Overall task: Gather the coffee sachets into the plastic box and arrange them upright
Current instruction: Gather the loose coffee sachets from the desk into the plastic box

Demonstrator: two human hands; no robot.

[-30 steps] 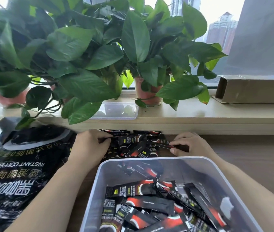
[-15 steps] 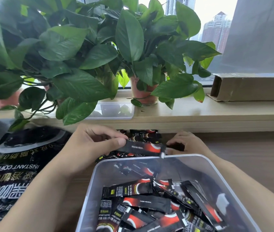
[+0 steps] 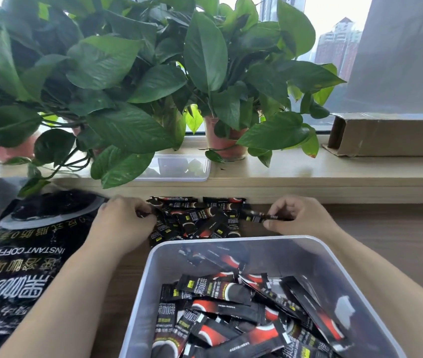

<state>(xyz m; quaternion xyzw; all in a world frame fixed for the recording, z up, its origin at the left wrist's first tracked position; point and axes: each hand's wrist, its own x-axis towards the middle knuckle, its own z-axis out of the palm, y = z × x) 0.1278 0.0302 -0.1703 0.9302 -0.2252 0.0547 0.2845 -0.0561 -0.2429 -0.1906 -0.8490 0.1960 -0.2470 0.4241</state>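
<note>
Broad-leaved green potted plants (image 3: pixel 132 81) fill the windowsill beyond both hands. A large crumpled black instant-coffee bag with gold and white lettering (image 3: pixel 19 259) lies flat just left of the left hand (image 3: pixel 122 226). A translucent rectangular plastic box (image 3: pixel 231 240) sits just nearer than the hands, between the two forearms, with black-and-red coffee sachets (image 3: pixel 220 306) lying flat and jumbled inside it, none upright. A long brown cardboard carton (image 3: pixel 391 135) rests on the sill, beyond and right of the right hand (image 3: pixel 303 218). A loose heap of the same sachets (image 3: pixel 200 220) lies on the wooden table between the hands. The left hand's curled fingers pinch a dark sachet end at the heap's left edge. The right hand pinches one slim black sachet (image 3: pixel 259 217) between thumb and fingertips, pointing toward the heap.
</note>
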